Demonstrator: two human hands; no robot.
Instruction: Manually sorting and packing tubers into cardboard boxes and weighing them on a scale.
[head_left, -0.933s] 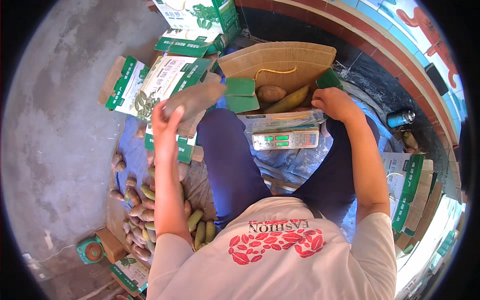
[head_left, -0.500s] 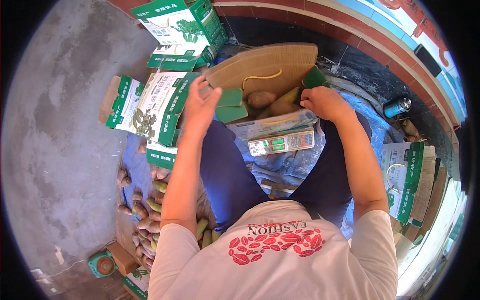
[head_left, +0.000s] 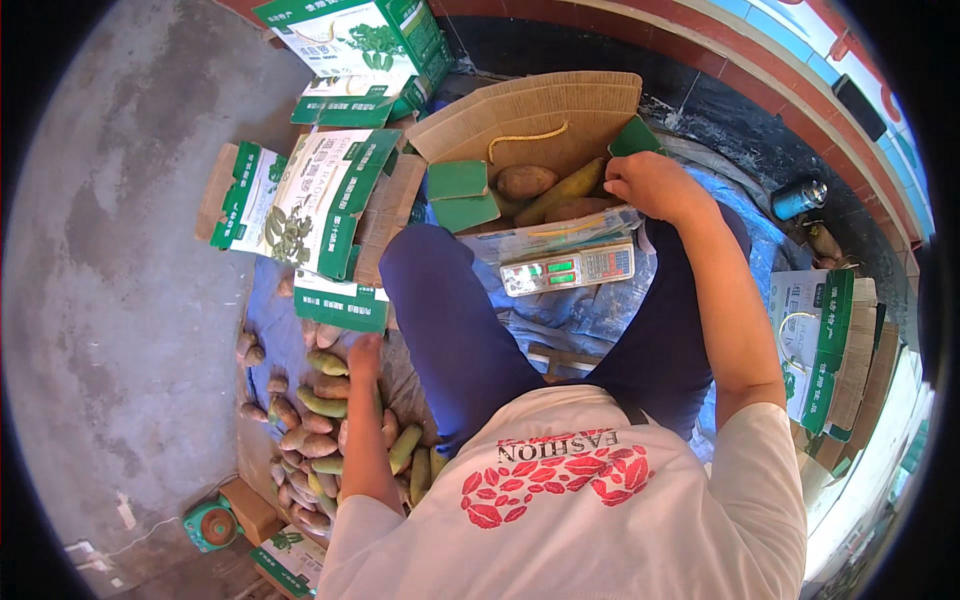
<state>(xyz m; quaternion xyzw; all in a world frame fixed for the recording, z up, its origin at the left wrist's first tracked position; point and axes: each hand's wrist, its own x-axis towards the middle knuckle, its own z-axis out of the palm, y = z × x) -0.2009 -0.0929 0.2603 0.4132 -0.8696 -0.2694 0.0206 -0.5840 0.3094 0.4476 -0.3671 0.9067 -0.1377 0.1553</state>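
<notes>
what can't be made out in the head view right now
All in the head view:
Left hand: blurred; whether it holds anything is unclear.
Open cardboard box: its bottom is hidden by the vegetables inside and its front wall.
Vegetable pile: partly hidden by the left forearm.
Scale: display digits too small to read surely.

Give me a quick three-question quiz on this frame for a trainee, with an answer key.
1. Multiple choice: the right hand is at which thing? A) the blue can; B) the open carton; C) the shirt.
2. True or false: the left hand is at the loose vegetables.
3. Fill in the blank: the digital scale has displays lit in ____.

Key: 1. B; 2. True; 3. green.
</notes>
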